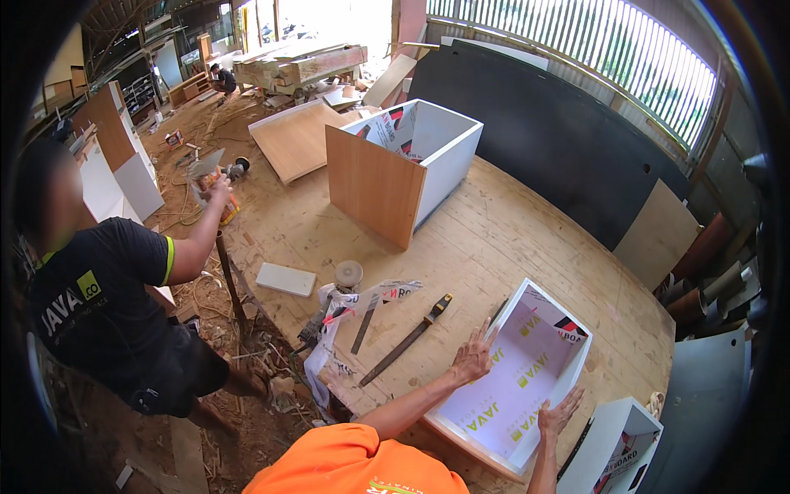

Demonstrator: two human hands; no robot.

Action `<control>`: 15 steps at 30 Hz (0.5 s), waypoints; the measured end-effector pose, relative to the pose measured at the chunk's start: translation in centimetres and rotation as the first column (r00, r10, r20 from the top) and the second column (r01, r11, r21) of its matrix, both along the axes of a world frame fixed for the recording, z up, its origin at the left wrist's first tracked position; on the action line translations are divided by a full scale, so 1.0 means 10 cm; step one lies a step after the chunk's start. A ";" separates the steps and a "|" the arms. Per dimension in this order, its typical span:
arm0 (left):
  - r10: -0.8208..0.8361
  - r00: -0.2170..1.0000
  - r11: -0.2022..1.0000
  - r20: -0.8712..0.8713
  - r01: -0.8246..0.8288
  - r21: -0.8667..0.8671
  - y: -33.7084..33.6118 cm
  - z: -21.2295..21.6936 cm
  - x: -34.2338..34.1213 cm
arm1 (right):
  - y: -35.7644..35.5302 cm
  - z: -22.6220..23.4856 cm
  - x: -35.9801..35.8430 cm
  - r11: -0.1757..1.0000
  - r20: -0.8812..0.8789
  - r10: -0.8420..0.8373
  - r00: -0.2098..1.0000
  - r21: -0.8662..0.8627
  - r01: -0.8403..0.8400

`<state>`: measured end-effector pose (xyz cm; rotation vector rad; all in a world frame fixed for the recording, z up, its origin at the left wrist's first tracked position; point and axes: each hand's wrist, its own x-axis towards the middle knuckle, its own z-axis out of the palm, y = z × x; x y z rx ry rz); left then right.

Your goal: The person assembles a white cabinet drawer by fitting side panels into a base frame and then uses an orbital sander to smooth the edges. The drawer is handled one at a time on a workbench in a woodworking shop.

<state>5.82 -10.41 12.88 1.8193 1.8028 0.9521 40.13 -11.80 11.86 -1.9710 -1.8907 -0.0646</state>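
At frame's lower right, a white box (514, 385) faces up, long axis slanting upper-right; left hand (471, 360) and right hand (559, 417) flank it, grip unclenched.

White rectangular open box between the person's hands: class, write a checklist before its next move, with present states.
1. White rectangular open box, opening upward: ok.
2. Bare left hand at the box's left rim: ok.
3. Bare right hand at its right side: ok.
4. Pale wooden tabletop cleared of tools: not ok, long dark file with black-and-yellow handle lies there.
5. Box's near end fully supported: cannot tell.
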 end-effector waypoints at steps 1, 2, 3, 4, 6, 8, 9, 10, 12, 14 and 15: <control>-0.009 1.000 1.000 -0.011 0.009 0.008 0.00 -0.01 0.00 | -0.01 0.01 -0.02 0.998 0.021 0.015 1.000 0.058 -0.016; -0.015 1.000 1.000 -0.017 0.016 0.022 0.01 -0.03 0.00 | -0.02 0.03 -0.03 0.992 0.022 0.032 0.999 0.120 -0.034; -0.028 0.999 0.999 -0.022 0.029 0.018 0.02 -0.05 0.01 | -0.03 0.04 -0.04 0.988 0.041 0.017 0.999 0.150 -0.023; -0.027 0.999 1.000 -0.028 0.027 0.011 0.03 -0.08 0.01 | -0.03 0.05 -0.04 0.983 0.039 0.007 0.999 0.184 -0.014; -0.031 0.999 0.999 -0.032 0.030 -0.029 0.04 -0.11 0.02 | -0.02 0.06 -0.03 0.995 -0.039 0.011 0.999 0.104 -0.007; -0.033 0.999 0.999 -0.042 0.032 -0.017 0.03 -0.09 0.01 | 0.01 0.06 -0.02 0.992 -0.213 0.003 0.977 -0.124 -0.030; -0.038 0.999 0.999 -0.037 0.037 -0.025 0.02 -0.06 0.01 | 0.01 0.05 -0.01 0.993 -0.183 0.038 0.982 -0.106 -0.058; -0.025 0.999 1.000 -0.022 0.025 0.000 0.00 -0.02 0.01 | 0.01 0.04 0.00 0.993 -0.172 0.062 0.983 -0.088 -0.078; -0.009 1.000 1.000 0.026 0.009 0.023 -0.02 0.06 -0.01 | 0.02 0.03 -0.01 0.993 -0.178 0.076 0.981 -0.072 -0.090; -0.002 1.000 1.000 0.001 0.002 0.030 -0.04 0.09 -0.01 | 0.02 0.03 -0.01 0.995 -0.218 0.060 0.974 -0.070 -0.077; 0.011 1.000 0.998 -0.009 -0.010 0.065 -0.04 0.08 -0.01 | 0.01 0.03 -0.02 0.997 -0.177 0.066 0.982 -0.035 -0.073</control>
